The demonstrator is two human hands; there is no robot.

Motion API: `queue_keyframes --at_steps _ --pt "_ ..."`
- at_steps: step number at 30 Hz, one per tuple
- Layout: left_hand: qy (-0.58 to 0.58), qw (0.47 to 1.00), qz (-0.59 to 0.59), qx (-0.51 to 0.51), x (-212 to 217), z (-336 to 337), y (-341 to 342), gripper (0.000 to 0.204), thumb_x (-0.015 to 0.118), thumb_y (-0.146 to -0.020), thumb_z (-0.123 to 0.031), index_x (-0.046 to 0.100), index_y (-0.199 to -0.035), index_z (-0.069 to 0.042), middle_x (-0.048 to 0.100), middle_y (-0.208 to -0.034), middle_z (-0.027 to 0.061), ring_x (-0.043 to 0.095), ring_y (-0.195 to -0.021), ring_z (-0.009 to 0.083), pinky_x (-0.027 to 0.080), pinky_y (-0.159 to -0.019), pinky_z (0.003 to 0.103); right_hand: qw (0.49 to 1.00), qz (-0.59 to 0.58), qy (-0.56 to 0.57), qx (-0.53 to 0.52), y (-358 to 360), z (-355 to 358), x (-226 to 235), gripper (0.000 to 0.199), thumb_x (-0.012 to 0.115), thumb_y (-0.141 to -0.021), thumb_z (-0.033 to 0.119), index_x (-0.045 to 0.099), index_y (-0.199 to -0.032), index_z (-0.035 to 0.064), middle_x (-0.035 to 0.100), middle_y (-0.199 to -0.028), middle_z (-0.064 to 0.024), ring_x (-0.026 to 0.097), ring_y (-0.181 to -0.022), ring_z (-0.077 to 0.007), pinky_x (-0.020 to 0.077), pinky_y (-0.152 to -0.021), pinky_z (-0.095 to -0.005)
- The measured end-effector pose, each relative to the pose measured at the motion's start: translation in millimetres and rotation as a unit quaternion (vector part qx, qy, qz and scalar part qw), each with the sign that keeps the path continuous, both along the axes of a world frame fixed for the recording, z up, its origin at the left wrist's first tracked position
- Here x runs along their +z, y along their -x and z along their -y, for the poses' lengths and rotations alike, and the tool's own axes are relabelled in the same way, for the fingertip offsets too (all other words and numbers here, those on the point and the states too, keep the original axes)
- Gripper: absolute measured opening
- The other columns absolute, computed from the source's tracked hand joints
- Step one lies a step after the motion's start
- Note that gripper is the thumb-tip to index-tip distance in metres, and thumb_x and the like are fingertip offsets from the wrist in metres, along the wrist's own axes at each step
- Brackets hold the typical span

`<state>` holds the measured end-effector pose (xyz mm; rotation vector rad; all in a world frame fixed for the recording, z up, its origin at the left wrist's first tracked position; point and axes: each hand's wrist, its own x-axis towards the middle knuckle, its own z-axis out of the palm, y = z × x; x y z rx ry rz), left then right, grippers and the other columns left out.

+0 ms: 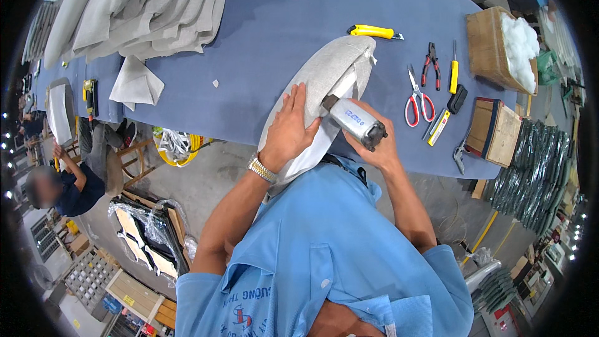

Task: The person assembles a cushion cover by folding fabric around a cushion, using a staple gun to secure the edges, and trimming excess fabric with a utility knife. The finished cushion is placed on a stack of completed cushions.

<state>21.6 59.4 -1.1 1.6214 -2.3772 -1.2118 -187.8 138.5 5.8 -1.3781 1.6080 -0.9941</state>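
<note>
We work a grey fabric-covered oval cushion panel (pixel 324 97) at the blue surface (pixel 262 19) edge.
Our left hand (pixel 288 130) lies flat and open on it; our right hand (pixel 374 143) has its grip closed around a grey cylindrical power tool (pixel 355 122).

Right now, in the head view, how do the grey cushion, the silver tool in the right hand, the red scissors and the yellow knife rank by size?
1. Grey cushion, by far.
2. Silver tool.
3. Red scissors and yellow knife: look alike in length, so unranked.
</note>
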Motion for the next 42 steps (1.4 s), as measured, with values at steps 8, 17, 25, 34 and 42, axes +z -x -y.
queue_keyframes --at_steps 8,17,25,34,42 --pt "0.013 1.0 0.007 0.008 0 -2 0 0.087 0.069 -0.09 -0.024 0.024 -0.158 0.004 0.036 -0.16 0.0282 0.037 -0.147 0.0467 0.043 -0.114 0.049 0.999 0.025 -0.03 0.029 -4 -3 10 0.06 0.078 -0.074 0.009 0.065 -0.132 0.0033 0.071 -0.127 -0.0181 0.071 -0.114 -0.0329 0.0562 -0.097 -0.0386" --pt "0.032 0.999 0.021 0.016 2 -10 8 0.092 0.075 -0.085 -0.017 0.024 -0.159 0.002 0.034 -0.161 0.0268 0.037 -0.146 0.0471 0.043 -0.113 0.052 0.991 0.013 -0.111 0.069 3 9 23 0.064 0.077 -0.073 0.013 0.063 -0.134 0.0052 0.071 -0.125 -0.018 0.072 -0.11 -0.0349 0.0576 -0.093 -0.0382" --pt "0.019 0.999 0.002 0.027 3 -4 6 0.091 0.074 -0.082 -0.012 0.025 -0.158 0.002 0.033 -0.162 0.027 0.038 -0.146 0.047 0.047 -0.111 0.048 0.997 0.011 -0.022 0.07 1 -2 9 0.06 0.077 -0.075 0.007 0.063 -0.134 0.0003 0.071 -0.125 -0.0179 0.072 -0.107 -0.0278 0.0558 -0.092 -0.0349" --pt "0.01 1.0 -0.004 0.025 4 -3 5 0.097 0.076 -0.079 -0.009 0.023 -0.16 0.001 0.032 -0.164 0.0234 0.033 -0.149 0.0438 0.043 -0.115 0.05 0.996 -0.003 -0.051 0.071 -4 6 25 0.062 0.078 -0.076 0.013 0.064 -0.135 0.0026 0.072 -0.116 -0.0176 0.073 -0.101 -0.0316 0.0557 -0.088 -0.0362" --pt "-0.032 0.999 -0.017 0.033 6 -1 4 0.103 0.077 -0.076 -0.006 0.02 -0.162 -0.002 0.025 -0.167 0.0217 0.027 -0.153 0.0431 0.036 -0.118 0.059 0.989 0.018 -0.117 0.09 1 15 36 0.059 0.077 -0.079 0.012 0.065 -0.136 0.0043 0.071 -0.102 -0.0147 0.072 -0.088 -0.0262 0.0544 -0.078 -0.0335"
